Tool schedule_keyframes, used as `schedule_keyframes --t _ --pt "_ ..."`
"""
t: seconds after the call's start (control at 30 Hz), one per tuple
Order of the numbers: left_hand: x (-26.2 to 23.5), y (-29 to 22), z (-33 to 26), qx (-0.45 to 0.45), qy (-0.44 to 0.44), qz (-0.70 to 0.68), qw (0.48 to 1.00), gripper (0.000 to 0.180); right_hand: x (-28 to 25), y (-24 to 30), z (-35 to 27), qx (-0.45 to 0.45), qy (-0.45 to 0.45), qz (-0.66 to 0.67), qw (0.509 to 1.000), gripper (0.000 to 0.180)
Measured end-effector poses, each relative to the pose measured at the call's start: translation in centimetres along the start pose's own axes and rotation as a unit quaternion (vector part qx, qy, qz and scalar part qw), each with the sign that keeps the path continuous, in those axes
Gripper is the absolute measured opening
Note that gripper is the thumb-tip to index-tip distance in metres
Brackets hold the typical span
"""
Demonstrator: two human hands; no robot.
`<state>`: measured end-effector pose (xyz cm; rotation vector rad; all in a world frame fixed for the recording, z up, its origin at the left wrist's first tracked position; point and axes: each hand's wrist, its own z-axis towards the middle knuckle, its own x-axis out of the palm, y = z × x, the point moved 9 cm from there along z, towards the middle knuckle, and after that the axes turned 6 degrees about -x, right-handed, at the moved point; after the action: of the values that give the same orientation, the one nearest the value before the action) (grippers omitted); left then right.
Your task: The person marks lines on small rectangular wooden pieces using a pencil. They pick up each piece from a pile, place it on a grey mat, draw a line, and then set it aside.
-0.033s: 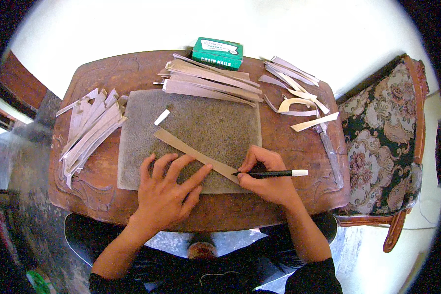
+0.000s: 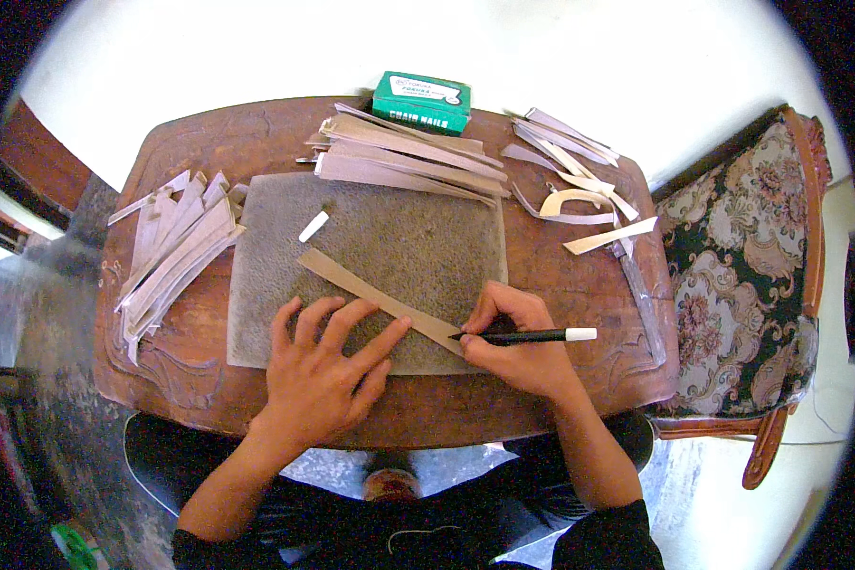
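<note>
Your left hand (image 2: pixel 321 372) is lying flat, fingers spread wide, pressing a long tan strip (image 2: pixel 378 298) that is running slantwise across the rough grey mat (image 2: pixel 418 237) on the carved wooden table (image 2: pixel 256 142). Your right hand (image 2: pixel 521 344) is pinching a slim black knife (image 2: pixel 527 335), its tip touching the strip's lower end.

A green box (image 2: pixel 422 101) sits at the far edge of a carved wooden table (image 2: pixel 579 285), just behind a stack of long tan strips (image 2: pixel 404 157). A 2nd pile of strips (image 2: pixel 171 247) fans along the table's left side, with curved offcuts (image 2: pixel 575 180) scattered at right. An upholstered floral chair (image 2: pixel 741 275) stands beside the table's right end.
</note>
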<state>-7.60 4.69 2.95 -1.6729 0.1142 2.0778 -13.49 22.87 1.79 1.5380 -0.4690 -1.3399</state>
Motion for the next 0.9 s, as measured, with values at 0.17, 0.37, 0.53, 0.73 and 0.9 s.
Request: schedule_keyframes --t 0.17,0.37,0.53,0.73,0.9 --pt "-0.20 -0.01 0.02 0.004 -0.007 -0.003 1.000 0.049 0.04 -0.11 0.00 -0.005 0.001 0.002 1.000 0.017" --pt "-0.28 -0.07 0.05 0.007 -0.009 0.004 1.000 0.049 0.15 0.20 0.16 -0.009 0.001 -0.002 1.000 0.016" --pt "-0.36 -0.13 0.12 0.009 -0.013 0.004 1.000 0.049 0.01 0.33 0.13 -0.012 -0.002 -0.002 1.000 0.016" --pt "-0.25 -0.19 -0.36 0.006 -0.001 0.001 1.000 0.049 0.29 0.39 -0.32 -0.022 0.000 0.004 1.000 0.017" --pt "-0.18 -0.09 -0.04 0.004 -0.003 0.001 1.000 0.049 0.12 0.40 0.02 -0.023 -0.001 -0.007 1.000 0.018"
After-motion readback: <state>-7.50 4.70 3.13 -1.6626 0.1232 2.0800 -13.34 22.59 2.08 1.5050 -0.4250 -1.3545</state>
